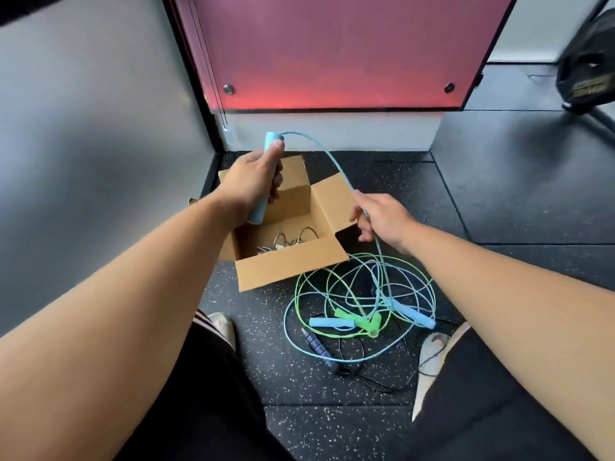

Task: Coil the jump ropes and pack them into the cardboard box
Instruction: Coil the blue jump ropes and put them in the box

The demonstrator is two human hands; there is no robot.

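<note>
You had the light blue jump rope (332, 161) strung between your two hands, its far length trailing into the heap on the floor. Your left hand (253, 181) was wrapped round one blue handle (259, 211), held upright over the open cardboard box (289, 271), with the thumb pressed near the top where the cord left it. The cord arched over to your right hand (382, 217), which pinched it lightly between thumb and fingers, well apart from the left. That hold made sense to me: the handle hand looked like the anchor for the loops and the other hand the feeder, with no loop yet formed.

The box sat on the floor ahead of your knees, flaps folded outward so the mouth was free. A pale coiled rope (289, 242) lay in its bottom, so I judged the packing begun and most of it left to do.

Just right of the box lay the tangle: a green rope (312, 277) with its green handles (362, 322), a loose blue handle (329, 322), a second one (416, 316) that your cord seemed to run toward, and a dark ringed handle (319, 347) with a thin black cord. The cords crossed one another, so drawing yours in risked dragging the others along.

Round all this were the black speckled floor (299, 387), your shoes on either side of the heap, and a red panel (332, 54) behind
</note>
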